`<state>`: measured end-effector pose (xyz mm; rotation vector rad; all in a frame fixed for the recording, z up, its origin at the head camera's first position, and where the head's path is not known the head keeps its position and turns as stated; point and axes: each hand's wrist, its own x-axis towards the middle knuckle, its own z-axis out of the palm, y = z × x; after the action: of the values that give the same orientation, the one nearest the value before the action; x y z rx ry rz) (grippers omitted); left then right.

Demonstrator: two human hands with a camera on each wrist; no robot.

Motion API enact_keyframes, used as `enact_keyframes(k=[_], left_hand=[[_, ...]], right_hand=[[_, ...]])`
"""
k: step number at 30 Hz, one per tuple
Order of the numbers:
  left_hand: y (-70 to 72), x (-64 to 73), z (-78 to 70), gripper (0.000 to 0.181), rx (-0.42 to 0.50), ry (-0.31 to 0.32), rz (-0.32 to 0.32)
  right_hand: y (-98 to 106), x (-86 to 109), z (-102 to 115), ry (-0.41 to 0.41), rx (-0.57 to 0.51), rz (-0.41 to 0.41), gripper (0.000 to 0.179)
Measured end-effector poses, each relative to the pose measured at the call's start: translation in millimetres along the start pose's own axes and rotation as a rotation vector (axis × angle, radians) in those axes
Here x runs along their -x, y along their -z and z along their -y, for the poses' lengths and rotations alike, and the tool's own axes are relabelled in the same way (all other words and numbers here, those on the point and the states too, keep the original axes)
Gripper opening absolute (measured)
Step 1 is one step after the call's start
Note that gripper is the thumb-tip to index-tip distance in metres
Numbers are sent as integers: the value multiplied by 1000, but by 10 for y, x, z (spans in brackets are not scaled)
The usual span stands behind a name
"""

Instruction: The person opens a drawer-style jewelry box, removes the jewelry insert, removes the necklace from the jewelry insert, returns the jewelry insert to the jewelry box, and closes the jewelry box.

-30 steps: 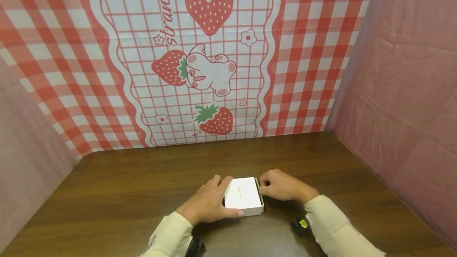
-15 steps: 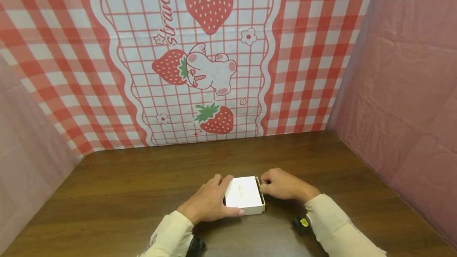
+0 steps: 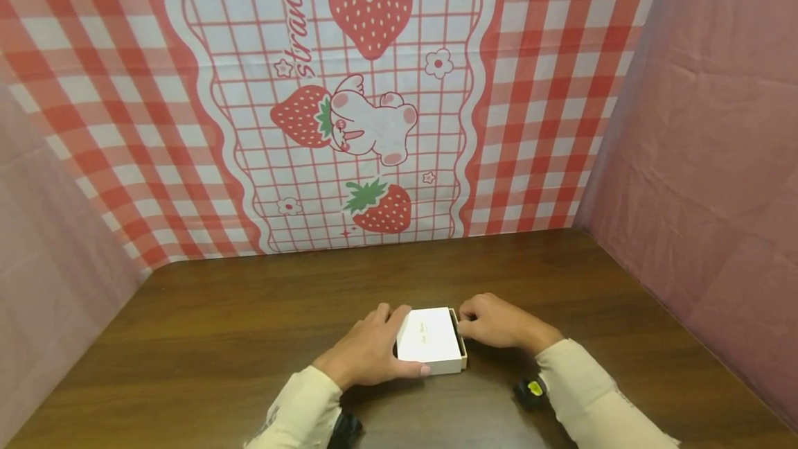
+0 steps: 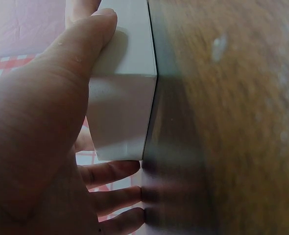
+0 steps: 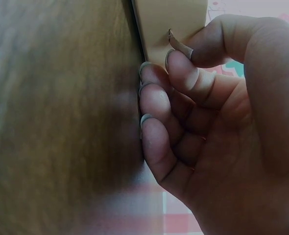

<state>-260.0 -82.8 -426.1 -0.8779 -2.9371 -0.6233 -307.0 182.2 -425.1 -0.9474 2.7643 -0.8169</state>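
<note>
A white box (image 3: 429, 338) with small gold lettering lies flat on the table. Its tan inner drawer (image 5: 169, 22) pokes out slightly on the right side, leaving a narrow dark gap. My left hand (image 3: 366, 350) grips the white sleeve from the left, thumb along the near side and fingers toward the far side. In the left wrist view the thumb (image 4: 83, 46) presses the box wall. My right hand (image 3: 501, 323) pinches a thin ribbon tab (image 5: 181, 47) on the drawer's end between thumb and index finger. Its other fingers are curled beside the tabletop. The drawer's contents are hidden.
The brown wooden table (image 3: 249, 310) extends around the box. Behind it hangs a red-and-white checked strawberry cloth (image 3: 374, 109), and a pink cloth (image 3: 704, 158) hangs at the right. Dark wrist devices sit under both sleeves.
The drawer sticks out a little farther to the right, with my right hand still pinching its tab. My left hand keeps its hold on the sleeve. The head view has shifted slightly.
</note>
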Motion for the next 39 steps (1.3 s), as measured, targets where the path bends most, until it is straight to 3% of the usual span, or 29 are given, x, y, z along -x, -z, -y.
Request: enact_keyframes(k=[11, 39], left_hand=[[-13, -21, -6, 94, -10, 9, 16], [0, -19, 6, 98, -5, 26, 22]], right_hand=[[7, 6, -17, -35, -5, -5, 23], [20, 1, -2, -34, -42, 4, 23]])
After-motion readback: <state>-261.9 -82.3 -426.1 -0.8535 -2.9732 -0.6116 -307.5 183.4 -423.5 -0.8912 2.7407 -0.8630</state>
